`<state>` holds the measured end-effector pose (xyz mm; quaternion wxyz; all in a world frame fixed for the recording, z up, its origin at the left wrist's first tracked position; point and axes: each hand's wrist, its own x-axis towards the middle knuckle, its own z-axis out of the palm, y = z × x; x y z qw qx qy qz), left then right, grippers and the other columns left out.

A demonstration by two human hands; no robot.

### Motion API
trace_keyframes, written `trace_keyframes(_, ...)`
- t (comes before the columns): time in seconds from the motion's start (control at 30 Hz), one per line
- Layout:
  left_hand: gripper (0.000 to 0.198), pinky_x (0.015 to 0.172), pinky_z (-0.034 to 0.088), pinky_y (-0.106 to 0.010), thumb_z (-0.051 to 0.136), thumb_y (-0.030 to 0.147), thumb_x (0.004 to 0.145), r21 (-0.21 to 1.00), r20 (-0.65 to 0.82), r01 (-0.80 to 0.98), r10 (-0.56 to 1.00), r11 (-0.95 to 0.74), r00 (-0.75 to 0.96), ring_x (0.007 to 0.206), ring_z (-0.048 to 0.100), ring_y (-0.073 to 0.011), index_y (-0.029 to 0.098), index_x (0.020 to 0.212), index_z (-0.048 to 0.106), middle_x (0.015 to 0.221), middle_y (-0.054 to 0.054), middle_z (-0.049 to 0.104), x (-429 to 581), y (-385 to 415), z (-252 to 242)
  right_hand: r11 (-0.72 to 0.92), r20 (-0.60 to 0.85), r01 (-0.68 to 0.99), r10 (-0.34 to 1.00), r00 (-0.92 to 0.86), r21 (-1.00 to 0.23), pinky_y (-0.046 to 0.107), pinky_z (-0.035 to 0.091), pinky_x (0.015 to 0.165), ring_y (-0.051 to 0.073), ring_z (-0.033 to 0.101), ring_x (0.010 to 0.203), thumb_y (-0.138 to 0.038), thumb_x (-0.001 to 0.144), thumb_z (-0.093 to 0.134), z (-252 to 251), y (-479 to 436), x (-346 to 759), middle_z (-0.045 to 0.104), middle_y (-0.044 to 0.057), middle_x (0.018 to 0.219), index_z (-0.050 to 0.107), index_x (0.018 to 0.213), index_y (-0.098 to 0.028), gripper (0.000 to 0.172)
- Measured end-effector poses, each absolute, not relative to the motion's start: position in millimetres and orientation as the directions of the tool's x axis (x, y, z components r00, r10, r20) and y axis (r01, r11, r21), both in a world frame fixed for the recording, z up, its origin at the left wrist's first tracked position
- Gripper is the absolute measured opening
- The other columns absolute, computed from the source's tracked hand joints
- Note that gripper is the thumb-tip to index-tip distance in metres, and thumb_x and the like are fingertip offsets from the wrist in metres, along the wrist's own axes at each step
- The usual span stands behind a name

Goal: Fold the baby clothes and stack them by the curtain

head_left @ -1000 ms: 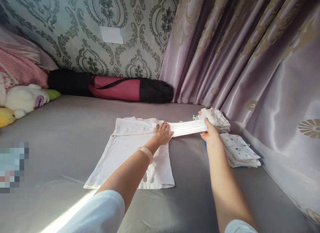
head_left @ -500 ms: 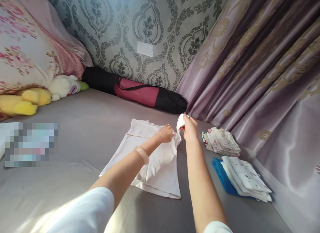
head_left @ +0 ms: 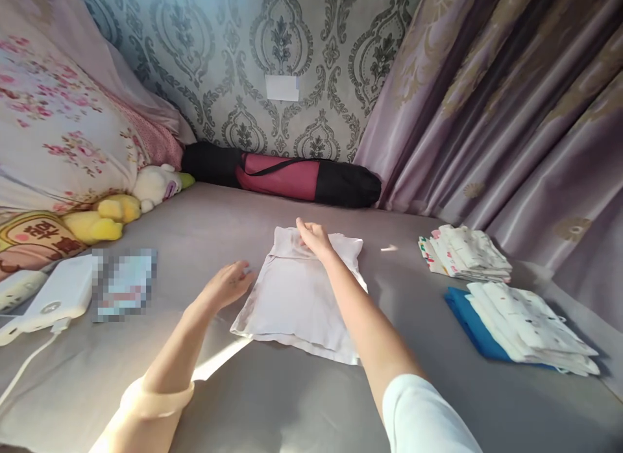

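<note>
A pale pinkish-white shirt [head_left: 296, 297] lies flat on the grey bed sheet [head_left: 214, 401], with its sleeves not sticking out at the sides. My right hand [head_left: 314, 237] is over the upper part of the shirt, fingers apart, holding nothing; whether it touches the cloth is unclear. To the left of the shirt, my left hand [head_left: 228, 284] is open and empty, its fingertips near the shirt's left edge.
Folded clothes stand in two piles, one patterned [head_left: 467, 252] and one white and blue [head_left: 528, 326], at the right. A black and maroon bag [head_left: 277, 177] lies along the wall. Plush toys [head_left: 114, 216], a white power bank [head_left: 63, 291] and a blurred packet [head_left: 126, 284] are at the left.
My right hand has let go of the sleeve and moved left over the shirt. My left hand has moved off the shirt to its left. The sleeve is folded in; the view has shifted.
</note>
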<state>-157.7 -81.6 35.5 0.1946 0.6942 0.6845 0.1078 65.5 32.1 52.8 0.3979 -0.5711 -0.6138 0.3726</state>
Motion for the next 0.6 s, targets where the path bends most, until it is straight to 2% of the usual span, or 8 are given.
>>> trace_keyframes(0.07,0.048,0.072,0.047,-0.031,0.037,0.049,0.086,0.452,-0.148,0.89,0.989,0.054,0.015,0.087,0.064,-0.0258,0.02,0.115,0.06,0.089,-0.009,0.069,-161,-101,36,0.13,0.103,0.597,0.992,-0.08,-0.792,0.037,0.047,0.092,0.024,0.065,0.101,-0.055,0.096,0.036,51,24,82,0.071,0.011,0.106,0.065,0.11,-0.016,0.05)
trace_keyframes(0.17,0.045,0.066,0.046,-0.03,0.039,0.053,0.084,0.481,-0.175,0.868,0.984,0.12,-0.039,0.081,0.064,-0.025,0.024,0.109,0.062,0.083,-0.006,0.069,-162,-128,37,0.176,0.21,0.821,0.975,-0.07,-0.543,0.047,0.027,0.113,0.029,0.041,0.137,-0.042,0.1,0.034,40,9,118,0.048,0.017,0.146,0.049,0.137,-0.013,0.05)
trace_keyframes(0.23,0.045,0.066,0.046,-0.03,0.038,0.056,0.084,0.487,-0.181,0.86,0.981,0.153,-0.072,0.082,0.064,-0.025,0.025,0.108,0.061,0.082,-0.005,0.068,-160,-141,37,0.139,0.219,0.929,0.974,-0.065,-0.343,0.052,0.011,0.118,0.029,0.021,0.147,-0.039,0.1,0.032,26,2,141,0.032,0.018,0.157,0.038,0.146,-0.01,0.054)
trace_keyframes(0.3,0.045,0.068,0.046,-0.03,0.038,0.057,0.085,0.496,-0.178,0.853,0.98,0.165,-0.086,0.084,0.064,-0.025,0.026,0.11,0.058,0.084,-0.004,0.068,-154,-150,37,0.087,0.124,0.962,0.991,-0.056,-0.258,0.054,0.005,0.119,0.029,0.014,0.149,-0.041,0.101,0.029,11,-1,158,0.025,0.019,0.159,0.033,0.149,-0.008,0.059)
trace_keyframes(0.37,0.044,0.069,0.046,-0.031,0.038,0.057,0.085,0.484,-0.191,0.859,0.978,0.168,-0.084,0.085,0.064,-0.0251,0.026,0.111,0.056,0.085,-0.003,0.068,-146,-155,40,0.053,-0.004,0.958,0.998,-0.057,-0.281,0.054,0.007,0.119,0.028,0.014,0.149,-0.044,0.101,0.026,3,-1,169,0.022,0.018,0.16,0.029,0.151,-0.009,0.062)
trace_keyframes(0.43,0.041,0.069,0.046,-0.032,0.038,0.055,0.086,0.442,-0.213,0.881,0.974,0.169,-0.079,0.084,0.064,-0.0252,0.026,0.11,0.055,0.085,-0.003,0.068,-138,-158,43,0.025,-0.083,0.933,0.995,-0.058,-0.358,0.054,0.009,0.119,0.027,0.013,0.15,-0.045,0.101,0.022,3,-1,174,0.018,0.015,0.161,0.026,0.153,-0.012,0.062)
trace_keyframes(0.53,0.04,0.067,0.044,-0.032,0.036,0.053,0.087,0.349,-0.239,0.92,0.967,0.175,-0.094,0.08,0.063,-0.0263,0.026,0.11,0.054,0.082,-0.004,0.067,-134,-164,47,0.058,0.014,0.883,0.998,-0.058,-0.465,0.053,0.009,0.12,0.025,0.014,0.15,-0.042,0.1,0.025,14,-14,186,0.022,0.012,0.161,0.031,0.152,-0.015,0.058)
trace_keyframes(0.6,0.044,0.067,0.043,-0.033,0.038,0.053,0.087,0.331,-0.23,0.928,0.969,0.171,-0.097,0.081,0.063,-0.0272,0.026,0.118,0.053,0.081,-0.005,0.067,-137,-169,46,0.171,0.127,0.84,0.984,-0.122,-0.516,0.048,0.015,0.12,0.024,0.027,0.146,-0.037,0.099,0.03,22,-38,200,0.035,0.011,0.156,0.04,0.147,-0.018,0.053)
